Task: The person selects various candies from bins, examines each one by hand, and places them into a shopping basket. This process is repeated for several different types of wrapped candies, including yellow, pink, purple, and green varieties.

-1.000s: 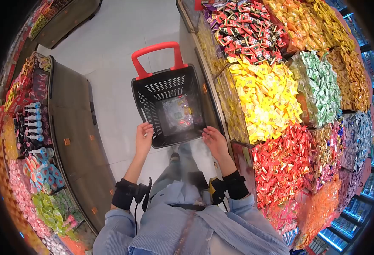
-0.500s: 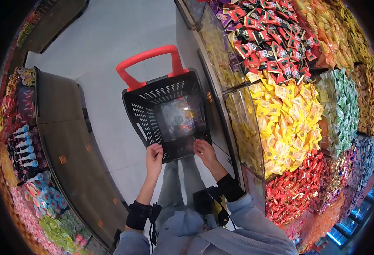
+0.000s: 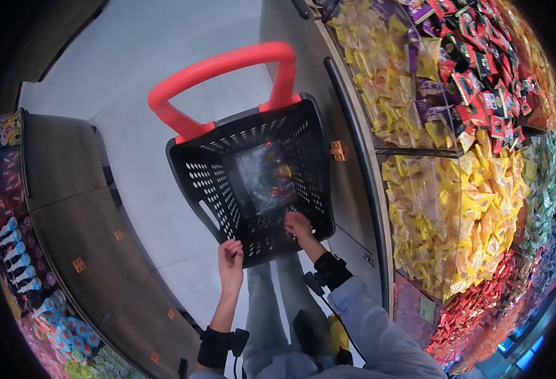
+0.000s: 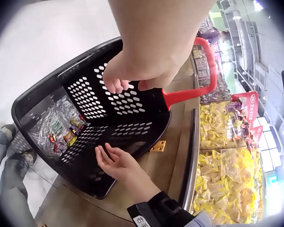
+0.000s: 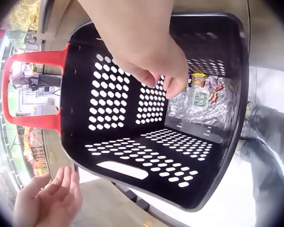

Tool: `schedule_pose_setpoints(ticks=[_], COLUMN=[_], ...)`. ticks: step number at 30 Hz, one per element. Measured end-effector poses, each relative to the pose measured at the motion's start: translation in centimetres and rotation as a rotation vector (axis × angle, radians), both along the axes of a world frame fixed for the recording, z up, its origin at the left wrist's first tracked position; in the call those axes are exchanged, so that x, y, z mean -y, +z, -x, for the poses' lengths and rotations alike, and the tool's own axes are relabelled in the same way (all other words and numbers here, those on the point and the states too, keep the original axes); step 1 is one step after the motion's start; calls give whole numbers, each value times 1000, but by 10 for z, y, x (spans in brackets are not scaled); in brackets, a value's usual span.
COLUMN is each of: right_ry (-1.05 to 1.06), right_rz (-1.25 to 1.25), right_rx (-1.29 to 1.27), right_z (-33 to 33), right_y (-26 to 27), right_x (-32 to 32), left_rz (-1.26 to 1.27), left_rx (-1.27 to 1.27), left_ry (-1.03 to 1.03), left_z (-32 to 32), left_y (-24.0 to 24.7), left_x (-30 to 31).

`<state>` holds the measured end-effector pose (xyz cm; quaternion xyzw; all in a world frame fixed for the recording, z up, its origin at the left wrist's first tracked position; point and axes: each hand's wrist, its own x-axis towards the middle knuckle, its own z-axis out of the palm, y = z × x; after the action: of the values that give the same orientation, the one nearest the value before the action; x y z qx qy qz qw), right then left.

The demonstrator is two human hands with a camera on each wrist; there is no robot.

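Note:
A black shopping basket (image 3: pixel 186 167) with a perforated wall and a raised red handle (image 3: pixel 224 69) stands in front of the person. At its bottom lies a clear plastic bag (image 3: pixel 262 177) with several small wrapped candies (image 5: pixel 215 92). The left hand (image 3: pixel 230 265) is by the basket's near left corner, its fingers loosely bent with nothing held. In the right wrist view its palm faces up, outside the rim. Over the near end of the basket hangs the right hand (image 3: pixel 300 228), fingers relaxed and holding nothing; in the left wrist view it overlaps the basket's side wall.
On the right stands a candy counter with clear bins of yellow-wrapped candies (image 3: pixel 429 215), red-and-black ones (image 3: pixel 474 95) and red ones (image 3: pixel 480 309). A lower display cabinet (image 3: pixel 69 208) runs along the left. Pale tiled floor (image 3: pixel 132 189) lies between them.
The right hand has moved from beside the right rim to over the basket. The basket and its handle look larger and nearer; the candy bins have shifted right in the head view.

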<state>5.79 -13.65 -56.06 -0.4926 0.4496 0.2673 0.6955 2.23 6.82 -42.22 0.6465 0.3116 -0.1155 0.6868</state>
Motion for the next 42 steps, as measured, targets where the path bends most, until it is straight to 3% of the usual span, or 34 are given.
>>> schedule_pose_setpoints(ticks=[4, 7, 13, 16, 19, 25, 33, 37, 42], right_ry=[124, 477, 673, 650, 614, 697, 813, 810, 889], right_rz=[202, 581, 862, 853, 740, 885, 1004, 829, 811], right_rx=[32, 271, 455, 518, 379, 281, 116, 222, 118], right_z=[-6, 5, -19, -24, -28, -27, -35, -49, -56], right_y=[-62, -132, -144, -163, -168, -193, -272, -286, -325], right_x=[-3, 6, 6, 10, 12, 14, 13, 14, 12], left_rz=[20, 43, 65, 58, 70, 95, 99, 92, 139], left_rx=[-34, -40, -57, -73, -81, -125, -80, -40, -32], left_ry=[22, 15, 9, 14, 23, 37, 39, 15, 15], left_z=[-4, -10, -27, -33, -30, -27, -30, -32, -28], left_y=[-26, -46, -81, -94, -106, -122, -135, -139, -153], left_x=[-2, 0, 7, 9, 10, 12, 8, 4, 7])
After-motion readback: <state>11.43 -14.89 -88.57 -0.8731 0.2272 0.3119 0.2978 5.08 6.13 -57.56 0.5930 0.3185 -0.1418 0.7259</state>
